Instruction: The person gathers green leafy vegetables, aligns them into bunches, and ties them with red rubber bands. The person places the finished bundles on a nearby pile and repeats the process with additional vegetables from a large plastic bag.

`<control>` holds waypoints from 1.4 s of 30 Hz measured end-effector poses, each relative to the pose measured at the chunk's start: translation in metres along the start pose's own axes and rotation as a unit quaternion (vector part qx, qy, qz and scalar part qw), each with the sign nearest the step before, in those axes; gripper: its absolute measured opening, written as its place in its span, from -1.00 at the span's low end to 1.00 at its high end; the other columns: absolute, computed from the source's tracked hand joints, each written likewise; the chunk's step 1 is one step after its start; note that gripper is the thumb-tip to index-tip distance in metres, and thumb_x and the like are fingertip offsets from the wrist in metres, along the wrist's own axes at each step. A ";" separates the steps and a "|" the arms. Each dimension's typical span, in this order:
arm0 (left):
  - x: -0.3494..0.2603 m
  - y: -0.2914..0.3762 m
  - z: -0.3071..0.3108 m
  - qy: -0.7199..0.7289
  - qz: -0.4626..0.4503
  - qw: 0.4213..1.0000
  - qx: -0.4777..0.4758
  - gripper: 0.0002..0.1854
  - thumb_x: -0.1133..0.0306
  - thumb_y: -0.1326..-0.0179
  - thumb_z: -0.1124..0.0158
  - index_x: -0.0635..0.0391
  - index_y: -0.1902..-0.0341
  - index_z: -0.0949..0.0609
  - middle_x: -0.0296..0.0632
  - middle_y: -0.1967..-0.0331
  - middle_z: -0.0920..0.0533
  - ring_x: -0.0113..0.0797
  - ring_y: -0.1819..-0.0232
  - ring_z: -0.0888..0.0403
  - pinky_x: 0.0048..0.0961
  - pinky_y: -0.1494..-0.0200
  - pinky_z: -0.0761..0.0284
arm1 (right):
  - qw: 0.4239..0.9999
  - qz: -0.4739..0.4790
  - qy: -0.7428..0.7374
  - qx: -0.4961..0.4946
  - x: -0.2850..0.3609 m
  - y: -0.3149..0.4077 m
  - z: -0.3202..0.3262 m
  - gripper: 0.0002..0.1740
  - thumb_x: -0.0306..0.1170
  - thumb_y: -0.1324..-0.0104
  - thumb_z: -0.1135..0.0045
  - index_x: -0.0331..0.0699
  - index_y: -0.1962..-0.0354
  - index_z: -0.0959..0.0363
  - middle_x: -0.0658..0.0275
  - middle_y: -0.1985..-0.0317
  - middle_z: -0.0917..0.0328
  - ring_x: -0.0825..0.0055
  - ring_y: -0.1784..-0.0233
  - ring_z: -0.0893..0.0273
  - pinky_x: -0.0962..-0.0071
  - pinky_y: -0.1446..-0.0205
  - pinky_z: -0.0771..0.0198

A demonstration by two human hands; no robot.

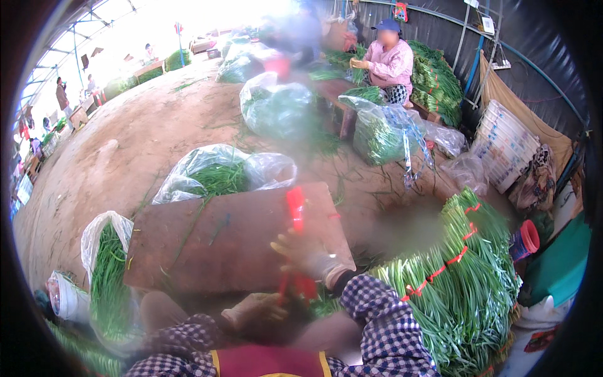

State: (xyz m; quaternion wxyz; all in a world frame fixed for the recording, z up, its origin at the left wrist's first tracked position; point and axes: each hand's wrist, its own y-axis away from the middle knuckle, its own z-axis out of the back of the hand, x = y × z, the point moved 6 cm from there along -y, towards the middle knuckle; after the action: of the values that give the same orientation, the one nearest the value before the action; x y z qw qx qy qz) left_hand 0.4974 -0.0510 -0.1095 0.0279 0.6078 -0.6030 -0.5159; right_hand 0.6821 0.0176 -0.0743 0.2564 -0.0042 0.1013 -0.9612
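Observation:
My right hand (306, 257), in a pale glove, is over a bundle of red tie strips (296, 209) lying across the right part of a brown board (226, 240). Its fingers look partly spread, but blur hides whether any strip is gripped. Loose red ends (306, 286) hang past the board's near edge. Low in front of my body, my gloved left hand (256, 308) has curled fingers beside a red strip end; I cannot tell whether it holds it. Stacked at my right are green leafy-stem bundles (452, 273), tied with red strips.
A plastic bag of loose greens (110, 278) stands left of the board, near a white bucket (70, 299). Behind the board lies another open bag (221, 172). A seated co-worker (388, 66) handles greens farther back. White crates (504, 141) lean at right, near a red-rimmed bucket (525, 240).

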 end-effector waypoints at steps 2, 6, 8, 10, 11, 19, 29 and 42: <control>-0.009 -0.005 -0.006 0.023 -0.039 0.998 0.040 -0.44 -0.03 -0.43 -0.08 0.22 -0.24 -0.50 -0.14 0.23 -0.71 -0.37 0.27 -0.65 -0.48 0.10 -0.52 | 0.999 -0.024 -0.023 0.043 -0.004 0.001 -0.012 -0.14 0.16 -0.32 -0.02 0.06 -0.47 0.00 0.20 -0.48 -0.08 0.12 -0.56 0.03 -0.03 -0.47 -0.02; -0.010 -0.011 -0.008 0.047 -0.020 0.999 0.000 -0.47 0.00 -0.45 -0.04 0.19 -0.24 -0.52 -0.16 0.19 -0.68 -0.42 0.26 -0.62 -0.51 0.13 -0.51 | 0.998 -0.024 -0.026 0.057 -0.007 0.004 -0.021 -0.14 0.17 -0.33 0.00 0.08 -0.47 0.03 0.20 -0.50 -0.03 0.13 -0.56 0.04 -0.04 -0.47 -0.01; -0.007 -0.013 -0.020 0.153 0.011 0.986 0.067 -0.52 0.06 -0.47 -0.03 0.19 -0.22 -0.54 -0.19 0.20 -0.66 -0.44 0.28 -0.59 -0.53 0.18 -0.49 | 0.999 -0.015 -0.021 0.030 -0.006 0.003 -0.020 -0.14 0.18 -0.34 0.02 0.08 -0.47 0.03 0.20 -0.50 -0.03 0.13 -0.57 0.05 -0.03 -0.47 -0.01; -0.004 -0.009 -0.041 0.306 0.089 0.921 0.224 -0.56 0.12 -0.49 -0.01 0.18 -0.22 -0.54 -0.24 0.24 -0.64 -0.46 0.30 -0.57 -0.55 0.22 -0.48 | 0.999 -0.018 -0.018 0.039 -0.005 0.003 -0.024 -0.14 0.18 -0.34 0.03 0.08 -0.47 0.04 0.20 -0.50 -0.03 0.13 -0.57 0.05 -0.02 -0.47 -0.01; -0.007 -0.012 -0.035 0.196 0.016 0.961 0.194 -0.57 0.16 -0.49 -0.01 0.18 -0.24 -0.52 -0.26 0.27 -0.62 -0.46 0.32 -0.57 -0.55 0.24 -0.47 | 0.999 -0.022 -0.002 0.039 -0.005 0.002 -0.025 -0.15 0.18 -0.35 0.04 0.08 -0.48 0.04 0.20 -0.50 -0.03 0.13 -0.57 0.05 -0.01 -0.47 -0.01; -0.003 -0.015 0.001 0.113 -0.059 0.988 0.086 -0.54 0.22 -0.43 -0.13 0.23 -0.28 -0.45 -0.12 0.32 -0.68 -0.36 0.30 -0.65 -0.48 0.25 -0.55 | 0.998 -0.021 -0.059 0.032 -0.006 0.007 -0.018 -0.14 0.20 -0.35 0.07 0.08 -0.48 0.05 0.19 -0.51 -0.01 0.13 -0.58 0.07 0.00 -0.49 0.03; 0.012 -0.001 0.018 -0.288 -0.225 0.917 0.162 -0.61 0.26 -0.47 -0.06 0.34 -0.16 -0.54 -0.12 0.07 -0.68 -0.32 0.05 -0.65 -0.40 -0.03 -0.53 | 0.999 -0.022 -0.049 -0.002 -0.007 0.003 -0.014 -0.18 0.14 -0.35 0.01 0.06 -0.45 -0.04 0.22 -0.48 -0.09 0.11 -0.54 -0.02 0.09 -0.50 -0.02; -0.100 0.158 0.122 -0.187 -0.316 0.922 -0.122 -0.58 0.30 -0.30 -0.21 0.28 -0.16 -0.59 -0.18 0.54 -0.68 -0.36 0.52 -0.67 -0.43 0.37 -0.59 | 0.997 -0.049 -0.055 -0.024 -0.021 0.007 -0.011 -0.24 0.11 -0.35 -0.02 0.03 -0.41 -0.15 0.19 -0.44 -0.18 0.13 -0.53 -0.05 0.07 -0.52 0.01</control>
State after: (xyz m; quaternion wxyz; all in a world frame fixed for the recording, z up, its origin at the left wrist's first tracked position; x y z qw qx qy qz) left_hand 0.3312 0.0545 -0.0029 -0.1758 0.6509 -0.3062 -0.6721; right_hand 0.7031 0.0240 -0.0858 0.2144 -0.0686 0.1097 -0.9681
